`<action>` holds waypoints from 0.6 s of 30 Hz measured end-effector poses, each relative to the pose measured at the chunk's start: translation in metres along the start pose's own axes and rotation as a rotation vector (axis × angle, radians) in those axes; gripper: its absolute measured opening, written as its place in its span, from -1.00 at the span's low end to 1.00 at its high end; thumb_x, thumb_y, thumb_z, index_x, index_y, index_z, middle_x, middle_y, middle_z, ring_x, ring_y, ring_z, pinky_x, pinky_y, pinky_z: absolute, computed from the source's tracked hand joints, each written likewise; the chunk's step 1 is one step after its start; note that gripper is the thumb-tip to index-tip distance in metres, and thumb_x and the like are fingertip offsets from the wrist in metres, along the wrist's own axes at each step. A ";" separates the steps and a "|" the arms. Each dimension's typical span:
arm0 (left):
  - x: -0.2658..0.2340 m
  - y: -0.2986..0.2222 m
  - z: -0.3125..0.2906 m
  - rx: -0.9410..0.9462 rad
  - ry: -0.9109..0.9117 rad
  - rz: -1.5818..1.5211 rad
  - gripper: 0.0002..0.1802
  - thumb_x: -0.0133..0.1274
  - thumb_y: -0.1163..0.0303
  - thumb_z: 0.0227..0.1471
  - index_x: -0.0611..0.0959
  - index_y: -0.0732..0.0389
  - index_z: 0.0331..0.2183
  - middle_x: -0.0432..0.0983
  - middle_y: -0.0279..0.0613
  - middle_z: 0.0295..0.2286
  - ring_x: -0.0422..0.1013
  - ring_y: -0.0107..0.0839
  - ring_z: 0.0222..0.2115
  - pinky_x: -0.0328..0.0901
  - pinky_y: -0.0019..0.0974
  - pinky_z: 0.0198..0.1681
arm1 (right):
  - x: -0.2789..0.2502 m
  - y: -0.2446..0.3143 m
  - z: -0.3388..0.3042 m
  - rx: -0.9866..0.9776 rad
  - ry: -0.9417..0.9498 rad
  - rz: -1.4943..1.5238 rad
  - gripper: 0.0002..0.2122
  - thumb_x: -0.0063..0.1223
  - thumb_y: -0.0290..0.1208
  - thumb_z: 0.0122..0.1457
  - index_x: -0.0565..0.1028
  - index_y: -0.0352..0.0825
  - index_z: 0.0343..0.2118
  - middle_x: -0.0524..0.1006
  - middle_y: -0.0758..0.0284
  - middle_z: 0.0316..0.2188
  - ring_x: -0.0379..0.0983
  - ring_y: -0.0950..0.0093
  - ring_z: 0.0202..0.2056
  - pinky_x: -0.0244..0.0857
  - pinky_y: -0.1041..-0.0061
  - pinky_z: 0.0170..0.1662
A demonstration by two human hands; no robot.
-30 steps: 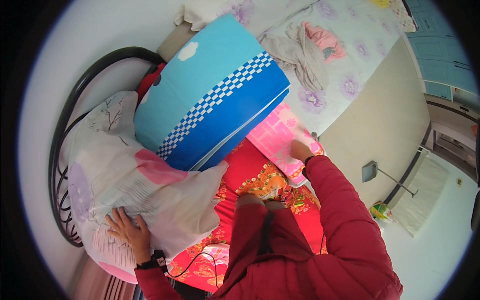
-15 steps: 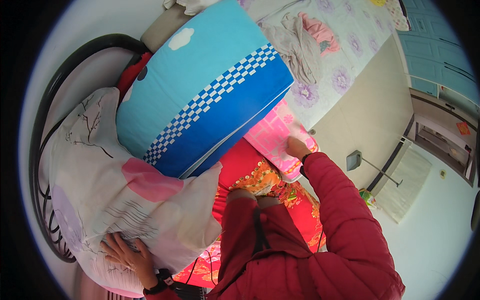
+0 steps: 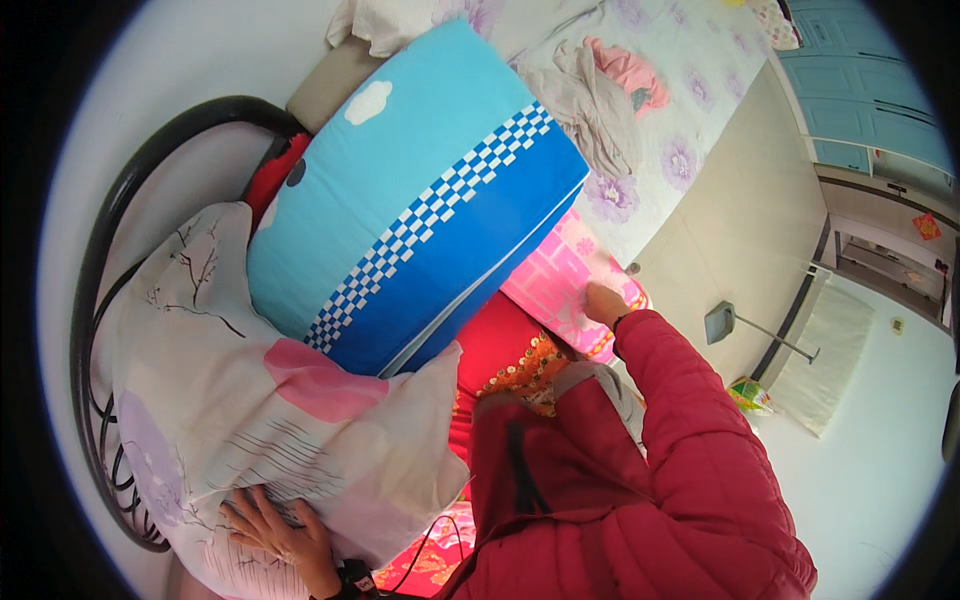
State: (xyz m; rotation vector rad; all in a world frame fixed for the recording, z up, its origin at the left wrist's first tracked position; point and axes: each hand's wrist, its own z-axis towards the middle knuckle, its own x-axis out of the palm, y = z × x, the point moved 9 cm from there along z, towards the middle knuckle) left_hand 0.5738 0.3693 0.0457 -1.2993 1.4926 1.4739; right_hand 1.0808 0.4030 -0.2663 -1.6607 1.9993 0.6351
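My left hand (image 3: pixel 275 535) lies flat, fingers spread, on a white pillow (image 3: pixel 345 470) printed with pink and purple patches and thin dark branches. My right hand (image 3: pixel 603 303) rests with curled fingers on a pink patterned folded cloth (image 3: pixel 555 265); whether it pinches any fabric is hidden. Between my hands and farther off sits a thick blue folded quilt or cushion (image 3: pixel 420 190) with a checkered band and a white cloud. Its near left corner meets the pillow, and the pink cloth lies partly beneath its right side.
Red and gold flowered bedding (image 3: pixel 510 365) lies under my legs. A black curved bed rail (image 3: pixel 95 260) with cables runs along the left. Beyond are a flowered sheet (image 3: pixel 610 200) and crumpled grey clothing (image 3: pixel 590 110). A long-handled dustpan (image 3: pixel 720 322) stands on the floor at right.
The view has shifted slightly, so the bedding sits a little lower and to the right. My legs have moved, with more grey showing beside my right one. Both hands keep their places.
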 end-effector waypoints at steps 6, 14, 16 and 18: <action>-0.014 0.000 0.001 -0.008 -0.029 -0.066 -0.50 -0.17 0.22 -0.27 0.29 0.29 -0.22 0.05 -0.03 -0.12 -0.16 0.00 -0.04 -0.40 0.14 -0.10 | 0.002 0.000 0.002 -0.027 0.001 -0.025 -0.81 -0.23 -0.45 -0.19 0.37 -0.38 -0.48 0.39 0.12 -0.47 0.34 0.26 -0.42 0.21 0.37 -0.40; -0.013 0.037 -0.047 -0.051 -0.161 -0.625 -0.53 -0.18 0.37 -0.25 0.24 0.29 -0.18 0.03 -0.10 -0.09 -0.13 -0.06 -0.04 -0.34 0.08 -0.06 | -0.002 0.004 0.001 -0.105 -0.018 0.032 -0.83 -0.17 -0.48 -0.27 0.38 -0.42 -0.56 0.39 0.09 -0.55 0.34 0.22 -0.47 0.21 0.37 -0.43; 0.025 0.083 -0.114 -0.699 -0.033 -1.275 -0.47 -0.11 0.23 -0.17 0.24 0.40 -0.19 0.13 0.12 -0.19 0.10 -0.18 -0.16 -0.01 -0.22 -0.11 | -0.006 0.006 0.000 -0.159 -0.031 0.025 -0.84 -0.16 -0.49 -0.31 0.38 -0.43 -0.59 0.38 0.07 -0.58 0.33 0.19 -0.49 0.21 0.37 -0.45; 0.038 0.111 -0.180 -1.052 0.127 -1.518 -0.40 -0.13 0.22 -0.16 0.14 0.39 -0.12 0.09 0.13 -0.16 0.02 -0.20 -0.10 -0.15 -0.24 -0.03 | 0.003 0.004 0.003 -0.180 0.087 0.061 -0.81 -0.14 -0.46 -0.31 0.31 -0.45 -0.56 0.36 0.03 -0.55 0.30 0.16 -0.45 0.18 0.34 -0.42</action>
